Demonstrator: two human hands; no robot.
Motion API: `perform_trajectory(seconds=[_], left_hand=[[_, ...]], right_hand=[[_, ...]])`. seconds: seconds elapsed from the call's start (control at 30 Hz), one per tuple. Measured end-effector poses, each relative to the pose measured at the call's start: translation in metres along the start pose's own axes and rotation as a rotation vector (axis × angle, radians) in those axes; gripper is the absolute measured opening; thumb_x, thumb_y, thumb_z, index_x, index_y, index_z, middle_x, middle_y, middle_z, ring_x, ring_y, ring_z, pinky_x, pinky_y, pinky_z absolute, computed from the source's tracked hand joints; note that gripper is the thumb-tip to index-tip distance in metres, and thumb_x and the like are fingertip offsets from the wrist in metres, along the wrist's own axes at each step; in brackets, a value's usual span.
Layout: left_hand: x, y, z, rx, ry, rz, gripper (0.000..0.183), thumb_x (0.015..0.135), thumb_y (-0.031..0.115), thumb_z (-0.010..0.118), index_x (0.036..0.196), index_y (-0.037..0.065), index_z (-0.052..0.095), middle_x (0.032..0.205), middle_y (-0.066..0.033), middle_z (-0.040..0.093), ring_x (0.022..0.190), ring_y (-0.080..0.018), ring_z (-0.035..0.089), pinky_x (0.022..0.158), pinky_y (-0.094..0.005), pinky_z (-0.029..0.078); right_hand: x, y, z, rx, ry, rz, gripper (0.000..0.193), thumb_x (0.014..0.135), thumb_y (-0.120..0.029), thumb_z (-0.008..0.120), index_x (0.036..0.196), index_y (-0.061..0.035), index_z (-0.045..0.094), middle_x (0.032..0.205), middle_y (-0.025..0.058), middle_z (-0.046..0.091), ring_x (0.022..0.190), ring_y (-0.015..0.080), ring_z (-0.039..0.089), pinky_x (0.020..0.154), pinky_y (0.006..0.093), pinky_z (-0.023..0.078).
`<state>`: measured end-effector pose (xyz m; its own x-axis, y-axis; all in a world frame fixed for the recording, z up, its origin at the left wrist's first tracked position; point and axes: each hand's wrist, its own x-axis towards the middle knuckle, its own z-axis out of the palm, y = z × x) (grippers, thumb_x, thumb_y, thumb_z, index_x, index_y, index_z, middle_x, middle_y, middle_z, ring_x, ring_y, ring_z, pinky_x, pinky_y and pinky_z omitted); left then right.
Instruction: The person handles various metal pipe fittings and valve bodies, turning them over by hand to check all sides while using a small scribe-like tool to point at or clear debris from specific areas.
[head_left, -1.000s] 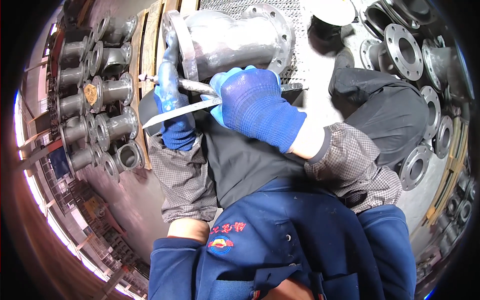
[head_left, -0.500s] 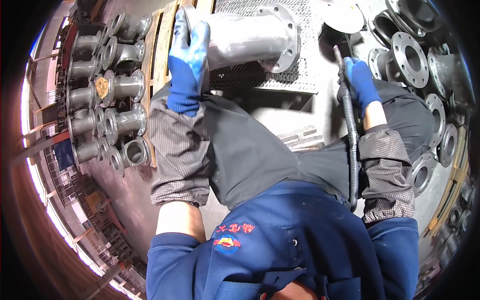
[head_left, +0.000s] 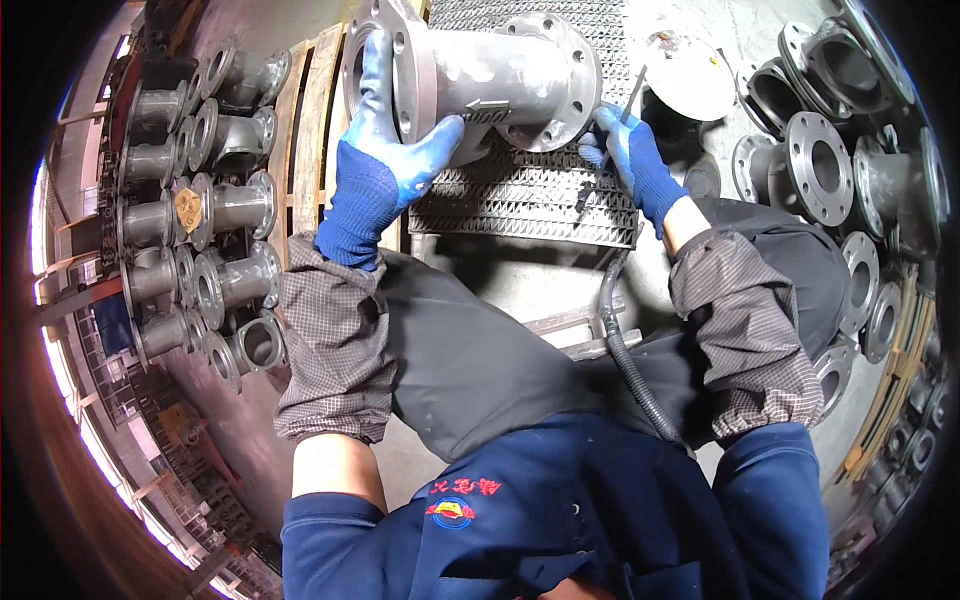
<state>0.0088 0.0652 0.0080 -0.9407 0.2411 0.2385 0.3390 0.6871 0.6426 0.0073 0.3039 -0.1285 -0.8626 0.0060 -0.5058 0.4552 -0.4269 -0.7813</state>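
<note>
A grey cast-metal body with round, bolt-holed flanges (head_left: 500, 75) lies on a metal grating (head_left: 530, 205). My left hand (head_left: 390, 150), in a blue glove, grips its left flange, fingers at the rim and thumb along the body. At the right flange is my gloved right hand (head_left: 630, 155), its fingers curled. A thin dark rod (head_left: 636, 92) sticks up past those fingers, apparently part of a hand tool mostly hidden by the glove. A dark ribbed hose (head_left: 625, 350) runs from below that hand down over my lap.
Several flanged castings (head_left: 235, 205) stand in rows at the left, beside a wooden pallet (head_left: 322, 110). More flanged pieces (head_left: 820, 165) crowd the right. A round white surface (head_left: 688, 80) stands beyond my right hand. Wooden strips (head_left: 885, 390) lie at the far right.
My right hand has moved left to the casting's right flange, and the hose has swung left with it. The casting has turned, bringing raised markings into view. My left hand now grips its flange.
</note>
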Motion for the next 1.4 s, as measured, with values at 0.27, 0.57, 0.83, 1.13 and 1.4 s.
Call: perform_trajectory(seconds=[0.27,0.57,0.83,1.13,1.4], left_hand=[[-0.037,0.004,-0.012,-0.206,0.075,-0.09,0.084,0.07,-0.007,0.058,0.144,0.004,0.019,0.134,-0.0123,0.042,0.117,-0.0179,0.045,0.096,-0.0291,0.038],[-0.097,0.01,-0.014,-0.163,0.148,-0.246,0.081,0.067,-0.006,0.061,0.141,-0.002,0.026,0.144,-0.0172,0.031,0.129,-0.0215,0.035,0.104,-0.032,0.03],[-0.102,0.015,-0.011,-0.079,0.141,-0.095,0.081,0.07,-0.005,0.059,0.142,0.003,0.025,0.133,-0.0125,0.042,0.113,-0.0185,0.047,0.092,-0.0284,0.041],[-0.088,0.014,0.002,-0.121,0.124,0.16,0.085,0.064,-0.007,0.061,0.141,0.0,0.026,0.147,-0.0225,0.022,0.137,-0.0315,0.021,0.109,-0.0397,0.02],[-0.088,0.041,-0.002,0.091,0.05,0.044,0.088,0.062,-0.006,0.062,0.142,0.0,0.024,0.146,-0.0238,0.022,0.137,-0.0346,0.02,0.109,-0.0415,0.02]], right_hand=[[-0.033,0.007,0.006,0.0,-0.059,0.03,0.026,0.091,-0.014,0.048,0.113,0.0005,0.054,0.092,0.0043,0.058,0.077,0.0121,0.056,0.068,0.0274,0.054],[-0.089,-0.01,-0.02,-0.123,-0.104,0.093,0.028,0.092,-0.016,0.048,0.111,0.0029,0.055,0.082,0.0031,0.056,0.068,0.009,0.054,0.061,0.0236,0.053],[-0.149,-0.065,-0.03,-0.367,-0.008,-0.024,0.033,0.095,-0.021,0.044,0.117,0.0031,0.051,0.091,0.0124,0.064,0.062,0.0116,0.06,0.053,0.0202,0.048],[-0.213,-0.014,-0.009,-0.216,-0.065,0.266,0.039,0.094,-0.013,0.042,0.132,-0.0016,0.041,0.103,0.0114,0.065,0.057,0.006,0.053,0.045,0.0157,0.035],[-0.17,-0.01,-0.026,-1.039,-0.028,-0.553,0.041,0.086,-0.004,0.052,0.127,0.0035,0.046,0.104,0.0188,0.062,0.062,0.0223,0.058,0.06,0.0293,0.048]])
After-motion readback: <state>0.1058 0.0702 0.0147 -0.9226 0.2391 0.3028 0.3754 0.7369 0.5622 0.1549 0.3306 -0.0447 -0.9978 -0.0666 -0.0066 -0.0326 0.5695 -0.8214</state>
